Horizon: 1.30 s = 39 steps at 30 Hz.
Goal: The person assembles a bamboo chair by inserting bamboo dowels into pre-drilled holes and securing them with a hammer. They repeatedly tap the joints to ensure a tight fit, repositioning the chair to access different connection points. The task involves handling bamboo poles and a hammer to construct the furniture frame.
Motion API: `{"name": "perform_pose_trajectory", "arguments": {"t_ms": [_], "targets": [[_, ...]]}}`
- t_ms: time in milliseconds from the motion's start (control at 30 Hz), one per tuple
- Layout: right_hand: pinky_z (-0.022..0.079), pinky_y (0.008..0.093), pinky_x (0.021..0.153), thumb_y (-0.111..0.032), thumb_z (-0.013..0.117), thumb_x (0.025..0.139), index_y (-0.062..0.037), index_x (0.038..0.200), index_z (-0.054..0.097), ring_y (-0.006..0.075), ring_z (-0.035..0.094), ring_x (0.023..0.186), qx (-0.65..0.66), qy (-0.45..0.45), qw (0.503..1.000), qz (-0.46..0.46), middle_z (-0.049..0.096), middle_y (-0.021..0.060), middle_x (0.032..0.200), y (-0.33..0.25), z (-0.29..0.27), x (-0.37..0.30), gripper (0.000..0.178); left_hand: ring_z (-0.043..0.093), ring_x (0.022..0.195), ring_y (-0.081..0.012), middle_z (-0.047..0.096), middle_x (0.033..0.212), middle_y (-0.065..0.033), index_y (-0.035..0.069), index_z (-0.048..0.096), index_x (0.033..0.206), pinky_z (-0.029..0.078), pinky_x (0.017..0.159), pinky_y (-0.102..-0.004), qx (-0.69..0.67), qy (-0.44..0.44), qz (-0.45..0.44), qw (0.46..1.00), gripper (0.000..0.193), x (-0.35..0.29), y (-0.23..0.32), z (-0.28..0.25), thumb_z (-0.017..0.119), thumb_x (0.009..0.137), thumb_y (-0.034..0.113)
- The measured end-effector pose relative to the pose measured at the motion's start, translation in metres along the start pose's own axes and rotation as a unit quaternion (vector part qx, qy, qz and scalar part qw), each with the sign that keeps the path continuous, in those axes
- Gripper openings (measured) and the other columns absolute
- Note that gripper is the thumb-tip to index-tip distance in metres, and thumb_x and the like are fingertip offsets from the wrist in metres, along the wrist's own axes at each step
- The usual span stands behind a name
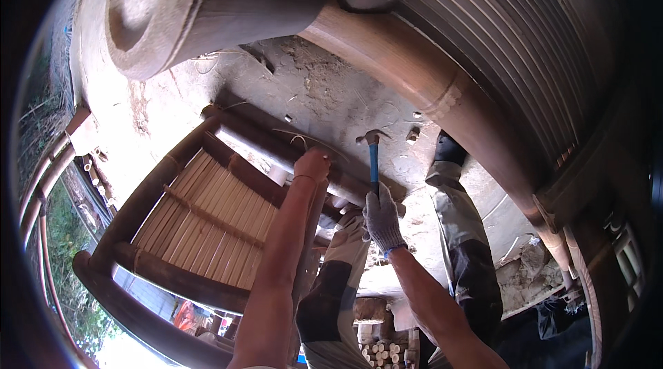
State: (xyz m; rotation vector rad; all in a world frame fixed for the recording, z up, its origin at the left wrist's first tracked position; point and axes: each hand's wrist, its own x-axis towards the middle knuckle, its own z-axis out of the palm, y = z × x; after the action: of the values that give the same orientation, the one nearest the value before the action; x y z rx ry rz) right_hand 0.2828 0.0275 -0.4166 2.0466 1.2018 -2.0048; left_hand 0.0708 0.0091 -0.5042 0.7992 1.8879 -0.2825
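Note:
My left hand [314, 164], bare, is closed at the edge of a dark bamboo frame. A thin pale curled strip [298, 139] sticks up from its fingers; the pinch itself is partly hidden. In my right hand [382, 220], which wears a grey knit glove, is a claw hammer [373, 155]. I grip it low on its blue handle, with the metal head pointing away from me. The bamboo chair [186, 144] lies tilted at the left, its panel of pale slats [207, 220] facing up. My left forearm passes over the panel's right side.
Large bamboo furniture with a thick pole [394, 58] and slatted surface [511, 44] spans the upper right. A blurred, wide bamboo end [138, 16] looms at upper left. Small offcuts [413, 135] lie on the dusty floor [324, 92]. Cut bamboo pieces [381, 354] are stacked below, near my legs.

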Motion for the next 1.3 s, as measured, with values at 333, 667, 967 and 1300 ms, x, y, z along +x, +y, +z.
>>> {"name": "perform_pose_trajectory", "arguments": {"t_ms": [333,667,967,1300], "targets": [[0.044,0.0283,0.046,-0.022,0.048,0.097,-0.0022,0.130,0.048,0.0118,0.051,0.052,-0.038,-0.008,0.998,-0.051,0.052,0.0036,0.068,0.028,-0.003,0.001,0.039,0.065,0.099,-0.0365,0.069,0.104,-0.0160,0.014,0.072,0.101,0.052,0.087,-0.0474,-0.004,-0.046,0.018,0.999,0.021,0.009,-0.026,0.013,0.064,0.084,0.024],[0.050,0.0557,0.069,-0.024,0.046,0.097,-0.0027,0.125,0.047,0.0474,0.063,0.081,-0.095,-0.040,0.991,-0.084,0.063,0.0279,0.088,-0.029,-0.001,0.000,0.035,0.065,0.096,-0.0375,0.069,0.100,-0.0169,0.010,0.073,0.093,0.052,0.085,-0.0467,0.009,-0.020,0.057,0.998,0.020,0.008,-0.036,0.016,0.069,0.080,0.025],[0.049,0.0591,0.065,-0.025,0.045,0.098,-0.0036,0.122,0.049,0.0500,0.062,0.075,-0.120,-0.019,0.990,-0.069,0.063,0.0313,0.081,-0.057,0.002,-0.006,0.032,0.065,0.096,-0.0380,0.069,0.097,-0.0180,0.009,0.073,0.095,0.052,0.086,-0.0461,0.003,-0.036,0.023,0.999,0.024,0.010,-0.038,0.016,0.072,0.077,0.024],[0.050,0.0569,0.071,-0.029,0.046,0.098,0.0001,0.109,0.049,0.0500,0.062,0.083,-0.065,0.072,0.994,-0.056,0.063,0.0316,0.081,-0.046,0.005,-0.011,0.031,0.068,0.101,-0.0256,0.071,0.102,-0.0102,0.013,0.074,0.100,0.055,0.084,-0.0376,0.240,-0.190,-0.120,0.944,0.052,-0.052,0.033,-0.048,0.078,0.065,0.051]]}}
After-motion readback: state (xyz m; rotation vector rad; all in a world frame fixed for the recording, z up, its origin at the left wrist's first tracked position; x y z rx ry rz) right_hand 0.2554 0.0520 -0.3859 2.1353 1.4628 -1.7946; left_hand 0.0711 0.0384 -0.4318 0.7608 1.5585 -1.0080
